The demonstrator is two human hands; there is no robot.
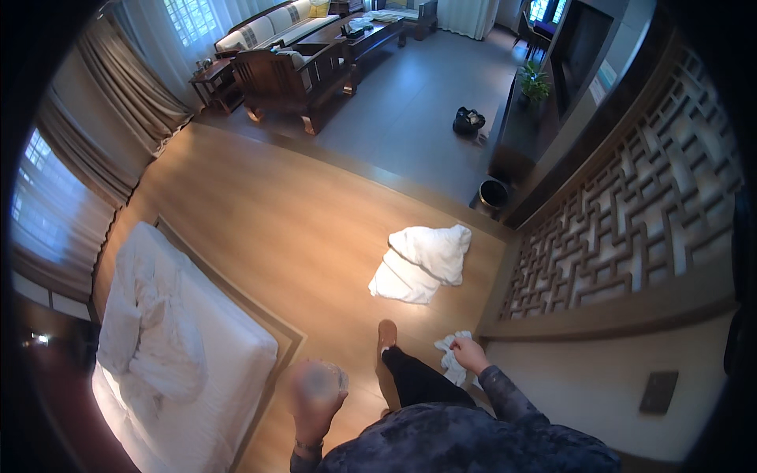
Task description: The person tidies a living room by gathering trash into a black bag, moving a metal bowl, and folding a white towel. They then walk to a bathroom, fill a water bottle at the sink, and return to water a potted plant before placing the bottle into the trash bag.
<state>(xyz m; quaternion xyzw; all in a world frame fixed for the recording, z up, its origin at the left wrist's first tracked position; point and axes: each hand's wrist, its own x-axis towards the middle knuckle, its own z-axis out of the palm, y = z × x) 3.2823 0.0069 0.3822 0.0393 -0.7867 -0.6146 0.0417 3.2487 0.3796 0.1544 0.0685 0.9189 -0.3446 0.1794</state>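
Note:
My left hand (pixel 313 419), beside the bed corner, is wrapped round a see-through round container (pixel 322 380). It looks like a cup or jar, but blur hides its exact kind. Out to the right, my right hand (pixel 471 355) is closed on a crumpled white cloth (pixel 453 364), which hangs down near the low wall. Ahead on the wood floor lies a heap of white linen (pixel 422 264), loosely folded and apart from both hands.
A bed (pixel 236 355) with rumpled white bedding (pixel 150 323) stands at left. At right rises a lattice screen (pixel 607 213) over a low wall. Farther off are a black bin (pixel 493 193), a black bag (pixel 468 121), a wooden armchair (pixel 288 83) and a floor edge (pixel 347 169).

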